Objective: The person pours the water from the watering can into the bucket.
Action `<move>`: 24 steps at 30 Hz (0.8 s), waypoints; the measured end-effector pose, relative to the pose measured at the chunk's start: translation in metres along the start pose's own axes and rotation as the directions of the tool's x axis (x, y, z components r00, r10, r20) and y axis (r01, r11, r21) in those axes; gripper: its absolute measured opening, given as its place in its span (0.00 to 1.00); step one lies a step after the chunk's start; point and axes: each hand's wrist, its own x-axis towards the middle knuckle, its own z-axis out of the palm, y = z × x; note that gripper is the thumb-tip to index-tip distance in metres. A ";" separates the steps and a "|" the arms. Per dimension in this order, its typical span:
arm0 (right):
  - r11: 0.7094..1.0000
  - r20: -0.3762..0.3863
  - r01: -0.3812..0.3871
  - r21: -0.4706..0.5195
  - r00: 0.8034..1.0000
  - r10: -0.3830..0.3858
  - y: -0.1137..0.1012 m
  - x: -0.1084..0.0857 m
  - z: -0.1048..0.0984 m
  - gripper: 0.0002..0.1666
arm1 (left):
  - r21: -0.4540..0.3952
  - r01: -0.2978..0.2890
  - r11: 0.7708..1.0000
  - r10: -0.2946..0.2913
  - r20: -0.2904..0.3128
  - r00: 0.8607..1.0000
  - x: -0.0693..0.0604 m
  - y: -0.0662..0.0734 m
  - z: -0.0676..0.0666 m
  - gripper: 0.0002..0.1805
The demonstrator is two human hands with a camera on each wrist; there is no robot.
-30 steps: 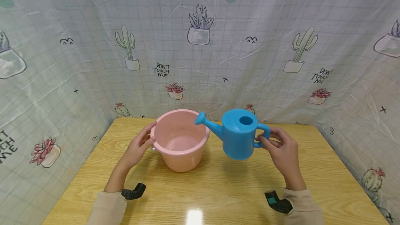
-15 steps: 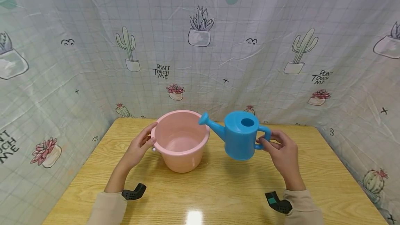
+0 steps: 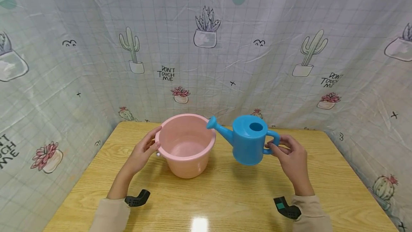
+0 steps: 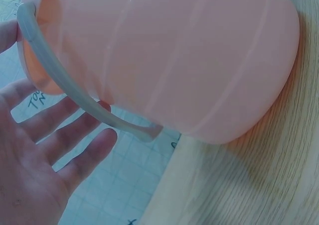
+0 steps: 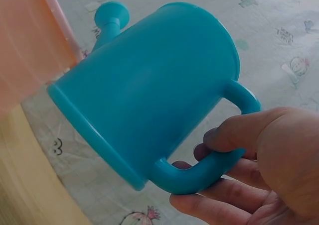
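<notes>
A pink bucket point(image 3: 190, 165) stands on the table, its mouth facing up. My left hand point(image 3: 143, 152) rests at its left rim, with the thumb and fingertips touching the lip. In the left wrist view, the other fingers point(image 4: 82, 158) lie loose and spread beside the bucket's pale grey carrying handle point(image 4: 75, 90). To the right, a blue watering can point(image 3: 248, 146) is held upright above the table, its spout pointing left near the bucket's right rim. My right hand point(image 3: 293, 158) grips the can's handle point(image 5: 199, 172), thumb on one side and fingers on the other.
A wooden table point(image 3: 225, 196) carries the bucket. A cloth printed with potted plants point(image 3: 231, 53) hangs behind and along both sides. Black wrist-worn devices sit at both sleeves.
The watering can has shifted slightly to the right and a little lower, its spout drawing back toward the bucket's right rim. The left hand and bucket have stayed in place.
</notes>
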 end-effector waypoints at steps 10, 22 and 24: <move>1.000 0.001 -0.020 0.012 1.000 0.020 0.004 0.001 -0.001 0.14 | 0.014 -0.010 1.000 0.010 -0.001 1.000 0.001 -0.002 -0.001 0.30; 0.999 -0.010 -0.040 -0.020 0.999 0.039 0.010 0.002 -0.001 0.14 | -0.004 -0.004 1.000 0.004 0.006 1.000 0.000 -0.002 -0.001 0.30; 0.999 -0.009 -0.042 -0.018 0.999 0.042 0.011 0.002 -0.002 0.14 | -0.006 -0.006 1.000 0.006 0.008 1.000 0.000 -0.003 -0.001 0.30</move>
